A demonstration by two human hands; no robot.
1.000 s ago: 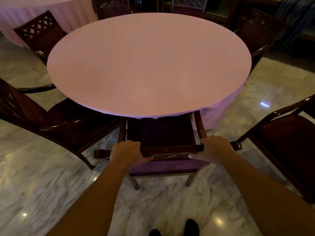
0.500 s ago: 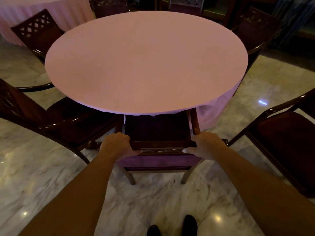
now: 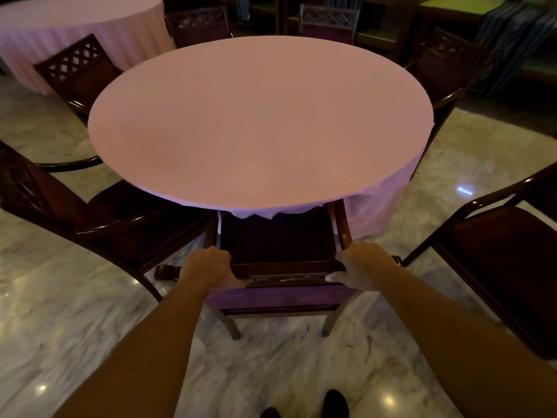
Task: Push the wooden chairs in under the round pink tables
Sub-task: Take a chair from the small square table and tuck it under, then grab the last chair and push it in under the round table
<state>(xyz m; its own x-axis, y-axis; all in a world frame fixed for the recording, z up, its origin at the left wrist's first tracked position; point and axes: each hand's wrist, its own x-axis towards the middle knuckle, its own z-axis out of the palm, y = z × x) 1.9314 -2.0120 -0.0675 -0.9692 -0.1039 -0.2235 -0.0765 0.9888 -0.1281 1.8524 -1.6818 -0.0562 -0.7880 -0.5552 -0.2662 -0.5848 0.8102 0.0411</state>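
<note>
A round table under a pink cloth (image 3: pixel 259 122) fills the middle of the view. Directly in front of me a dark wooden chair (image 3: pixel 280 267) with a purple seat stands at the table's near edge, the front of its seat under the cloth's hem. My left hand (image 3: pixel 208 270) grips the left end of the chair's top rail. My right hand (image 3: pixel 361 267) grips the right end of the same rail. Both arms reach forward over the marble floor.
Another wooden chair (image 3: pixel 99 218) stands angled at the left, partly under the table. One more (image 3: pixel 509 254) stands apart at the right. Further chairs (image 3: pixel 75 70) ring the far side. A second pink table (image 3: pixel 81 34) stands back left. My shoes (image 3: pixel 334 402) show below.
Both hands have kept their grip on the top rail while the chair slid forward, so more of its seat now lies under the pink cloth.
</note>
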